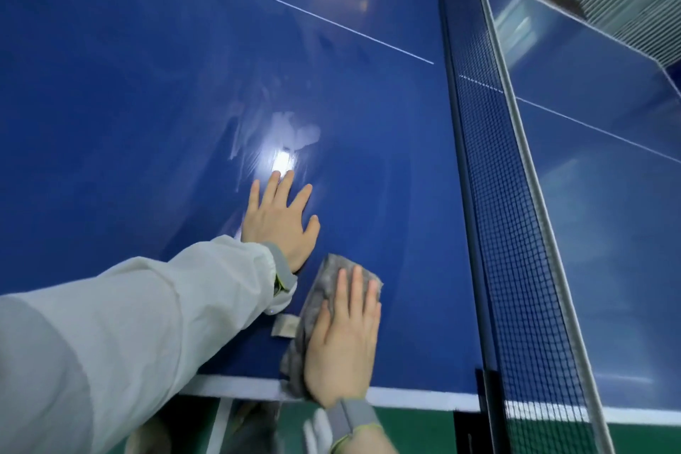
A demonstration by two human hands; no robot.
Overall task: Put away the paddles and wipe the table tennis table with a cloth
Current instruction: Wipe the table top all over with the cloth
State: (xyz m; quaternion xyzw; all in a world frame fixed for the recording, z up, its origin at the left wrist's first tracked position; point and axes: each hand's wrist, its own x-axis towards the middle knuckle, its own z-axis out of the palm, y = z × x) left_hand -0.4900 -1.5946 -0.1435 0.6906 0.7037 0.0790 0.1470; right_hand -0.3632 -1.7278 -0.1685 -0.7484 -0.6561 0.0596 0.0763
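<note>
The right hand (341,343) is lying flat on a grey cloth (324,291), pressing it onto the blue surface (147,122) close to the near white edge line. Its grip is spread out straight, fingers side by side and pointing away from the person, with nothing pinched; the cloth is sticking out past the fingertips and along the hand's left side, rumpled, with 1 end reaching down to the edge line. A small pale tag (284,325) is lying on the surface just left of the cloth, and whether it belongs to the cloth is not clear.

The left hand (280,221) is resting palm down on the bare surface, farther in from the edge and just beyond the cloth, not touching it. Its grip is also spread, fingers fanned apart and holding nothing. The pale sleeve (129,324) of the left arm is crossing the lower left of the view, ending in a grey cuff at the wrist; a similar grey cuff is showing at the right wrist.

Just past the left fingertips a bright light is reflecting off the surface, with pale smeared streaks around it. A thin white line (276,0) is running across the surface farther off. The net (516,232) is standing to the right of both hands, running from near to far, with the other half of the surface beyond it. Green floor (423,431) is showing below the near edge.
</note>
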